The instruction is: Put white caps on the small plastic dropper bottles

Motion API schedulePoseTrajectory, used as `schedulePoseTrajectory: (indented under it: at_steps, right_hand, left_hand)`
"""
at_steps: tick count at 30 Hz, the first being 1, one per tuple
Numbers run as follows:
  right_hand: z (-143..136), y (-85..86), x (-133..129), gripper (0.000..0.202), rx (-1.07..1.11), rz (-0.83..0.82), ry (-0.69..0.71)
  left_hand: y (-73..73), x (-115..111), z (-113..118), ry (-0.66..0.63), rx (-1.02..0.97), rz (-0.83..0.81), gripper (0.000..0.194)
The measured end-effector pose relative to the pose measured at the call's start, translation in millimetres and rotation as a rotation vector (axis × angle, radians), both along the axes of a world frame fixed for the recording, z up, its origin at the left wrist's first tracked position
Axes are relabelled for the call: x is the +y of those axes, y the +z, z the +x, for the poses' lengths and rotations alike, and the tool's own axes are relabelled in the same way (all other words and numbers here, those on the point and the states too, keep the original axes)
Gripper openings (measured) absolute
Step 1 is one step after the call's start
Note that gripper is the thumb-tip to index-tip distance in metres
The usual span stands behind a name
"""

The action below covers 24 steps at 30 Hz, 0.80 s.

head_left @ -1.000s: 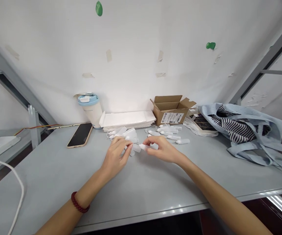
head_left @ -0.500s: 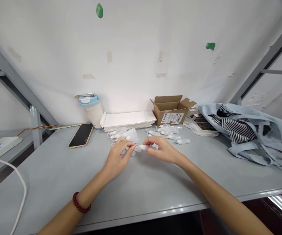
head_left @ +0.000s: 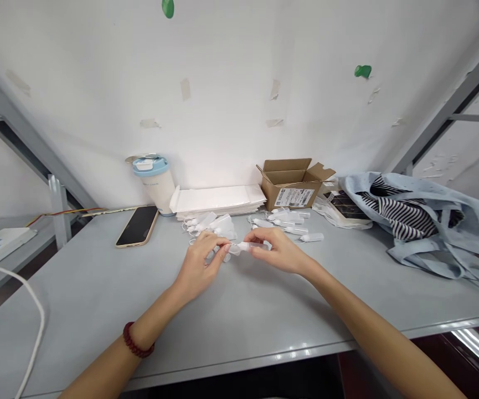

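Observation:
My right hand (head_left: 278,250) is closed around a small translucent plastic bottle (head_left: 256,245), which lies sideways with its white tip towards the left. My left hand (head_left: 204,259) pinches thumb and forefinger together just left of that tip, on a thin string that seems to run to the bottle; its end is hidden by the fingers. Behind my left hand lies a pile of similar small bottles (head_left: 223,224) with thin strings. Another loose group of stringed bottles (head_left: 295,229) lies beyond my right hand.
Against the wall stand a blue-lidded cup (head_left: 156,185), a stack of white sheets (head_left: 220,198) and an open cardboard box (head_left: 291,194). A phone (head_left: 137,226) lies at the left. A light blue cloth bag (head_left: 467,221) is at the right. A white cable (head_left: 35,310) crosses the left edge.
Both hands stay in nearly the same place. More of the bottle's body shows between my right fingers, and it sits slightly farther from my left fingertips. The camera view has shifted slightly.

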State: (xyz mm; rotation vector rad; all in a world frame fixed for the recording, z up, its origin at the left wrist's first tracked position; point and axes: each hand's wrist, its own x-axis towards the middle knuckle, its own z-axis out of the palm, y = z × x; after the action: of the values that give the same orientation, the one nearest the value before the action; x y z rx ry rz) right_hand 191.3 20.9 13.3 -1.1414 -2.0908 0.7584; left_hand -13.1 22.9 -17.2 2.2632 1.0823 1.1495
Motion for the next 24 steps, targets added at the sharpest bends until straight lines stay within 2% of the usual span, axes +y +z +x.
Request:
schedulePoseTrajectory:
  at_steps: [9, 14, 24]
  right_hand:
    - [-3.4, -4.2, -0.4, 0.017, 0.02, 0.018, -0.018]
    - [-5.8, -7.8, -2.2, 0.017, 0.086, -0.025, -0.028]
    - [-5.5, -4.5, -3.1, 0.015, 0.15, -0.021, -0.01]
  left_hand:
    - [-1.4, -1.3, 0.3, -0.015, 0.018, 0.033, 0.015]
    - [-0.1, -1.7, -0.1, -0.004, 0.008, 0.031, 0.015]
    - [0.5, -1.7, -0.6, -0.032, -0.028, 0.092, 0.014]
